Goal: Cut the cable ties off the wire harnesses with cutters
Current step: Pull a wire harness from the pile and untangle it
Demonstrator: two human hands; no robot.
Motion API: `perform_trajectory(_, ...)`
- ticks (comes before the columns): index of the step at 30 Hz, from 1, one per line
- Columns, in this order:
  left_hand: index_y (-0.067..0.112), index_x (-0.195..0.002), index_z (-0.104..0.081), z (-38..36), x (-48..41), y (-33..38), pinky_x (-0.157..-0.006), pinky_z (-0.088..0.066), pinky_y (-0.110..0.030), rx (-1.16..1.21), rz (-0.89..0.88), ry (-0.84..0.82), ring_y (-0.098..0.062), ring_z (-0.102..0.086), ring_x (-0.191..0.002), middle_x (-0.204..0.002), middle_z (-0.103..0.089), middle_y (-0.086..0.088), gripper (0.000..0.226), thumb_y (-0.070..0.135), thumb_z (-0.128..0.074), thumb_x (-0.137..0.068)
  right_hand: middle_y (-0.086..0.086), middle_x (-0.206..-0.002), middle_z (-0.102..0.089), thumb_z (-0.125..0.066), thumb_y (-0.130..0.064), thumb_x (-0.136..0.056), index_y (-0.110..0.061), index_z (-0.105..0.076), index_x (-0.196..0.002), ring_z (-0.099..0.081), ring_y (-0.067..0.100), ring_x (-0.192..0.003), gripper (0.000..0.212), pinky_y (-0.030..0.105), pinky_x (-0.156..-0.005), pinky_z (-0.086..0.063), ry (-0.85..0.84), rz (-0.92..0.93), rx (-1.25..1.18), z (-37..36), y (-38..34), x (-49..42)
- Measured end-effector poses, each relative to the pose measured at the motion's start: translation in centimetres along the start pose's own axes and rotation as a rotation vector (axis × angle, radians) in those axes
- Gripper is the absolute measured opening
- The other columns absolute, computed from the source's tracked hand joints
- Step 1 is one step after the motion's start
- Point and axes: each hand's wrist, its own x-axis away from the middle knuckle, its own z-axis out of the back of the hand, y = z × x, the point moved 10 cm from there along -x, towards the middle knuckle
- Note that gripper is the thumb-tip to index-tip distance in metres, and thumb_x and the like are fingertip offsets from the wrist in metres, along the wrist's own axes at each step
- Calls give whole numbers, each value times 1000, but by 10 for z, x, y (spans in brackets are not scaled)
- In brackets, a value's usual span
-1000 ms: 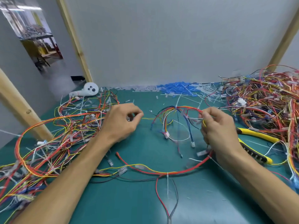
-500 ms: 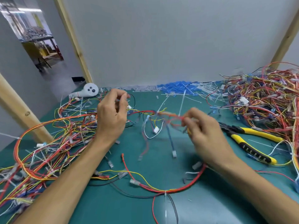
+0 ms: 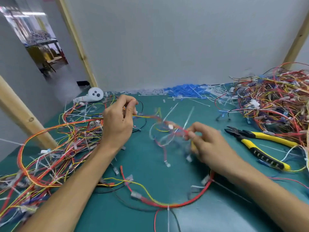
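A small wire harness [image 3: 160, 122] of red, yellow and white wires stretches above the green mat between my hands. My left hand [image 3: 119, 122] pinches one end of it, raised near the far left. My right hand [image 3: 206, 141] pinches the other end, lower and to the right; the wires there are blurred. White cable ties [image 3: 188, 118] stick out from the harness. The yellow-handled cutters [image 3: 257, 143] lie on the mat to the right of my right hand, untouched.
A large tangle of harnesses [image 3: 274, 104] is heaped at the right, another pile [image 3: 55, 148] spreads at the left. A long red-and-yellow harness [image 3: 167, 204] loops across the mat near me. Cut ties and blue bits [image 3: 184, 92] litter the back edge. A white toy [image 3: 93, 96] lies at the far left.
Both hands have pulled the small harness apart and shifted it left and up; my left hand rose toward the far left, my right hand moved left away from the cutters.
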Motion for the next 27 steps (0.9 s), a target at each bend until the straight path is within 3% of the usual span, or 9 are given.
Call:
perform_trajectory(2,10,-98,-64,-1,-2,-3,-56,-31,-14,0,14,-5,6,-52,-55,-74,-66,4,15,16,-55,-108,-9,-51,-43,-48,-18,-112,-15,-57,-90,-31,11,-48,25,21,-45,-27,9,63,-5,-7,-6,4)
perform_trajectory(6,9,-97,-64,11,-2,-15,-58,-35,-23,47,70,81,-2,-52,-57,-74,-64,2,16,16,-53,-108,-11,-50,-42,-43,-20,-114,-21,-53,-89,-31,4,-43,28,16,-39,-26,455,54,-378,51,-5,1)
perform_trajectory(7,9,-96,-64,13,-3,-16,-59,-37,-24,45,71,103,-3,-52,-59,-74,-63,1,16,15,-53,-108,-10,-49,-45,-43,-20,-114,-22,-53,-89,-32,4,-42,27,16,-39,-26,447,36,-327,52,-1,1)
perform_trajectory(9,8,-93,-63,8,-3,-13,-61,-42,-31,7,46,72,-11,-57,-64,-75,-63,0,15,12,-55,-106,-7,-49,-52,-47,-17,-112,-19,-55,-88,-35,6,-42,26,20,-42,-30,190,-26,-67,23,6,0)
perform_trajectory(11,10,-91,-64,-13,-1,-7,-65,-46,-36,-29,-9,-86,-16,-59,-69,-79,-65,2,12,11,-60,-102,-3,-50,-54,-49,-16,-111,-17,-58,-88,-37,12,-44,25,27,-48,-32,37,-61,22,3,8,3)
perform_trajectory(15,19,-90,-70,-56,16,-11,-63,-47,-30,19,22,-453,-4,-57,-59,-68,-64,11,6,18,-75,-93,-6,-49,-46,-43,-20,-114,-18,-53,-90,-32,7,-41,25,18,-39,-28,415,24,-346,47,-8,2)
perform_trajectory(20,27,-82,-71,-72,30,-20,-59,-41,-26,-90,82,-687,-5,-50,-53,-57,-58,15,13,30,-83,-83,-6,-47,-52,-47,-19,-112,-19,-57,-87,-37,8,-38,27,15,-37,-28,385,-167,-277,43,15,2)
perform_trajectory(24,32,-74,-65,-63,25,-23,-59,-34,-31,-243,122,-666,-4,-49,-59,-62,-55,22,21,13,-71,-78,-10,-44,-49,-41,-16,-114,-20,-51,-85,-35,3,-36,30,15,-36,-25,642,-97,-438,87,1,7)
perform_trajectory(27,29,-66,-67,-44,13,-30,-60,-40,-37,-186,220,-553,-13,-49,-60,-56,-54,10,17,12,-66,-65,-11,-46,-50,-38,-14,-114,-20,-51,-84,-36,3,-39,33,16,-38,-25,639,-113,-439,91,3,8)
